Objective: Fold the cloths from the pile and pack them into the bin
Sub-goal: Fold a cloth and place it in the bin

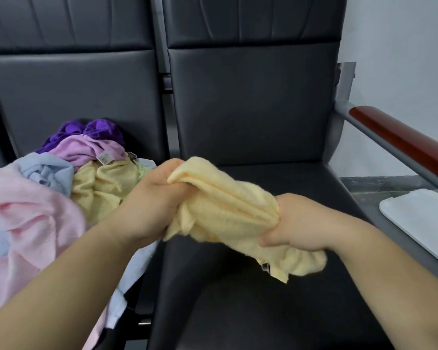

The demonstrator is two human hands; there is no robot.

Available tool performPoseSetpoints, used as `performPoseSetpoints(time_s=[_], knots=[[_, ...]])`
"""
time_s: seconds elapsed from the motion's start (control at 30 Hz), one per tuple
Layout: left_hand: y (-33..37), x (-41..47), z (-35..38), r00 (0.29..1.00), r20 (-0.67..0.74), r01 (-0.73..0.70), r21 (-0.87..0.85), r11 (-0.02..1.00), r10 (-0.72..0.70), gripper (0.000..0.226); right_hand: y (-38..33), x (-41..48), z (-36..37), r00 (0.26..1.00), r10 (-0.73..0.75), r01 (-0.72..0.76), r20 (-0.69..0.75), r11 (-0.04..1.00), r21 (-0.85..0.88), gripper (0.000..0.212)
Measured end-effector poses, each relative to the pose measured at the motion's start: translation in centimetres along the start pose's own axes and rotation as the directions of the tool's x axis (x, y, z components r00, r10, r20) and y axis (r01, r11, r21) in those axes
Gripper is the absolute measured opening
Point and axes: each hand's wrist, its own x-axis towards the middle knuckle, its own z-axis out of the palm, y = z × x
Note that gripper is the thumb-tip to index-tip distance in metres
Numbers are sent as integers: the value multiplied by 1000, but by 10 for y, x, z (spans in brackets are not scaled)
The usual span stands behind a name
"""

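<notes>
— Where's the cloth (228, 205)?
— Bunched above the bench (250, 122), right seat. Our left hand (147, 205) and right hand (299, 223) each grip an end, fingers hidden.
— The pile (48, 198)?
— On the bench, left seat, cut off. Right of the bench, a white thing (420, 218), half cropped.

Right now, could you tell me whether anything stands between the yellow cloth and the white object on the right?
Yes: the chair's wood-topped armrest and its grey rail run along that side, above the white object. Nothing else visible blocks the yellow cloth, gripped by the left hand and right hand.
</notes>
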Motion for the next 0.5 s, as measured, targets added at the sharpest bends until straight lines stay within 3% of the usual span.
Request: performPoseSetpoints(time_s=[0.03, 0.07, 0.13, 0.17, 0.2, 0.27, 0.3, 0.4, 0.47, 0.5], knots=[[0, 0, 0, 998, 62, 27, 44, 999, -29, 16, -1, 2, 1, 999, 11, -16, -53, 996, -85, 11], [0, -1, 0, 986, 146, 49, 198, 979, -79, 22, -1, 4, 0, 993, 20, -29, -116, 996, -80, 17], [-6, -1, -2, 958, 196, 30, 653, 757, -207, 22, 2, 2, -3, 981, 48, -9, -188, 979, 205, 18], [-8, -1, -3, 961, 150, 34, 767, 641, -230, 19, 2, 0, -4, 983, 50, 23, -178, 923, 385, 14], [-9, -1, -3, 967, 107, 60, 783, 619, -229, 16, 2, -2, -7, 991, 27, 45, -127, 847, 529, 16], [-12, -1, -7, 987, 79, 60, 613, 788, -137, 20, 3, -7, -11, 997, -79, 67, -10, 771, 634, 28], [-12, -1, -7, 995, 50, 46, 488, 871, -81, 20, 4, -9, -10, 993, -107, 61, 42, 797, 601, 34], [-1, -3, 0, 999, -46, 15, 175, 984, -8, 10, 8, -1, -3, 999, -6, -2, 42, 986, 167, 29], [4, -4, 5, 999, 39, 12, 49, 999, -14, 14, 8, 9, 2, 996, 63, -70, -63, 991, -117, 6], [3, -3, 5, 992, 112, 51, 66, 997, -58, 19, 8, 12, 2, 986, 80, -103, -147, 983, -155, 14]])
